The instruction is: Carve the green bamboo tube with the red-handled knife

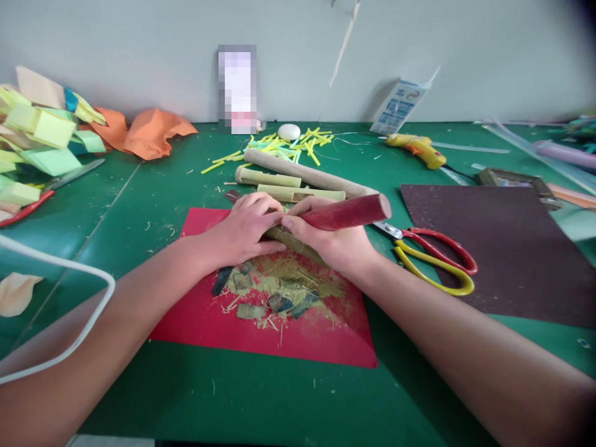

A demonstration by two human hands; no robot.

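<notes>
Over a red sheet [326, 344], my left hand [246, 226] presses down on a piece of bamboo [300, 244], its fingers wrapped over the far side. My right hand [342, 245] is closed around a tool with a thick red wooden handle [347, 212], whose butt points up and to the right. The tool's working end is hidden by my fingers, so its kind does not show. Both hands nearly meet at the bamboo. Below them lie bamboo shavings [279, 282] and several dark bark-like chips [251, 310].
Split bamboo pieces [302, 195] and a wooden rod [307, 171] lie just beyond my hands. Scissors [435, 254] rest at right, partly on a dark board [516, 248]. A yellow glue gun [416, 151] lies behind. Folded papers [46, 136] pile up at left; a white cable [93, 273] crosses my left forearm.
</notes>
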